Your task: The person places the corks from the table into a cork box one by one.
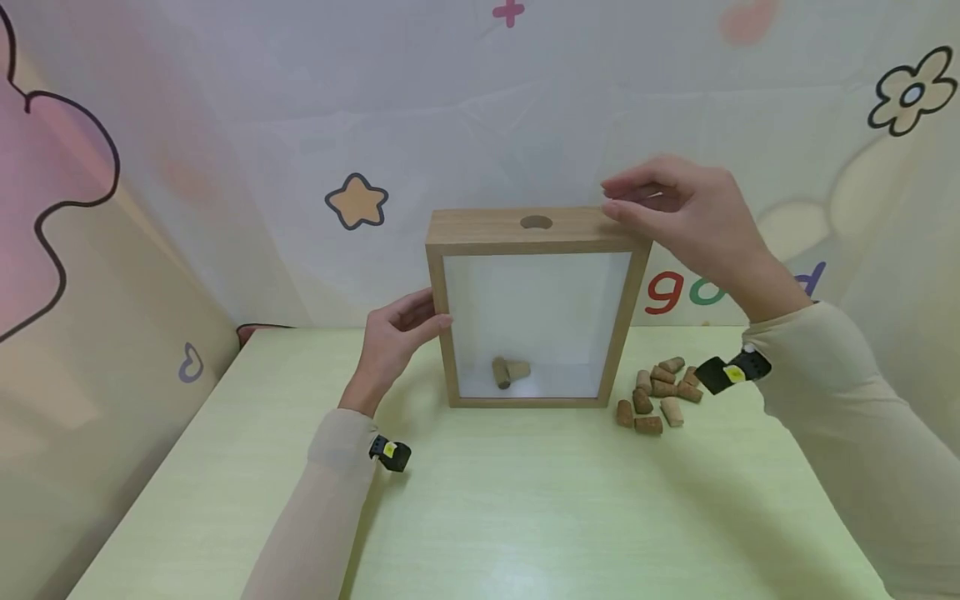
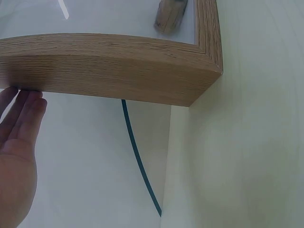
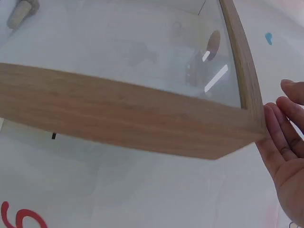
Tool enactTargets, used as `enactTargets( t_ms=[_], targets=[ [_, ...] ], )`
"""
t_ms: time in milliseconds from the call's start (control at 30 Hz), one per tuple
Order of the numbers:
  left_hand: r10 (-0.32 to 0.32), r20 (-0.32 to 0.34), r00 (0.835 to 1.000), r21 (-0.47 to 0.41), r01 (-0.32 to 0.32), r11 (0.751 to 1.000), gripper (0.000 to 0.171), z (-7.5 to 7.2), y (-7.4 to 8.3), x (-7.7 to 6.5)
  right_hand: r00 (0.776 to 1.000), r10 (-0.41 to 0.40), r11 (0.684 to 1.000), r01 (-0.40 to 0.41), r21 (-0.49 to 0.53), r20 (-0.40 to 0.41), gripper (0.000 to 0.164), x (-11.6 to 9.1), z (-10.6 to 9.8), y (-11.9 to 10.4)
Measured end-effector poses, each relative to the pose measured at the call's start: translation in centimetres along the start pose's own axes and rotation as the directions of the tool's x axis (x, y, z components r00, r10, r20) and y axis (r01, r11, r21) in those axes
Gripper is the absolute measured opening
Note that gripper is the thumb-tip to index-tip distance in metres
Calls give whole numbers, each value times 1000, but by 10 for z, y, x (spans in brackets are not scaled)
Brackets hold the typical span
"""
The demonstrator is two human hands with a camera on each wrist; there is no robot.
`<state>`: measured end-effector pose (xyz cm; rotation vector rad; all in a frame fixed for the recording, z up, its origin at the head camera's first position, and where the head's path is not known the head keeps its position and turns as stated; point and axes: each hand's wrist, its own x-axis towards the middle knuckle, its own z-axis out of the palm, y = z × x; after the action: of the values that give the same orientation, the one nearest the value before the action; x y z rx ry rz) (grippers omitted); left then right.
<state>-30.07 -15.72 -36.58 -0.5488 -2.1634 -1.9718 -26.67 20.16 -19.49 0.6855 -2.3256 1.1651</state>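
Note:
A shallow wooden box (image 1: 540, 248) with a clear front stands upright on the table, a round hole (image 1: 536, 222) in its top. Two corks (image 1: 517, 369) lie inside at the bottom; one cork (image 2: 171, 15) shows in the left wrist view. My left hand (image 1: 393, 337) holds the box's left side, thumb at the front edge and fingers partly hidden behind. At the top right corner, my right hand (image 1: 686, 212) has its fingertips right at the wood and holds nothing. In the right wrist view its fingers (image 3: 280, 130) are extended beside the corner.
Several loose corks (image 1: 663, 389) lie on the pale table (image 1: 525, 508) right of the box, below the right forearm. A printed cloth backdrop (image 1: 300, 158) rises close behind the box. Each wrist carries a small black camera (image 1: 735, 369).

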Motion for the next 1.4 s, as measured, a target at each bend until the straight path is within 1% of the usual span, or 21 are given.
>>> enactTargets(
  t_ms=[100,300,400,467,633,767,933,1067,1167,1300,1400],
  targets=[
    [-6,-1,1000,9,6,1000,54,0,0,-1,999,38,999,-38,7,-36,27,-14,-6,10],
    [-9,0,1000,10,9,1000,55,0,0,-1,988,103,991,-93,92,-118,29,-46,-16,29],
    [-7,-3,1000,11,7,1000,55,0,0,-1,979,163,983,-150,103,-124,30,-62,-19,41],
    [-10,-6,1000,11,10,1000,55,0,0,-1,973,199,978,-191,78,-117,32,-72,-21,52],
    [-16,-5,1000,12,16,1000,54,1,1,-2,956,276,961,-277,6,-96,35,-96,-24,78],
    [-21,-4,1000,18,21,1000,54,2,2,-2,942,326,945,-328,-8,-81,37,-113,-25,94],
    [-30,-14,999,32,31,999,55,1,3,-2,921,386,921,-388,-37,-48,43,-125,-28,112],
    [-30,-10,999,40,31,999,55,1,3,-2,926,378,923,-378,-69,-3,41,-129,-31,125],
    [-35,-9,999,43,35,998,56,1,3,-2,930,366,928,-360,-100,46,39,-132,-31,133],
    [-42,-12,999,41,43,998,56,1,3,-3,909,400,912,-384,-145,112,40,-135,-30,142],
    [-43,-11,999,38,43,998,56,1,3,-2,892,427,899,-400,-178,147,39,-137,-29,147]
  ],
)
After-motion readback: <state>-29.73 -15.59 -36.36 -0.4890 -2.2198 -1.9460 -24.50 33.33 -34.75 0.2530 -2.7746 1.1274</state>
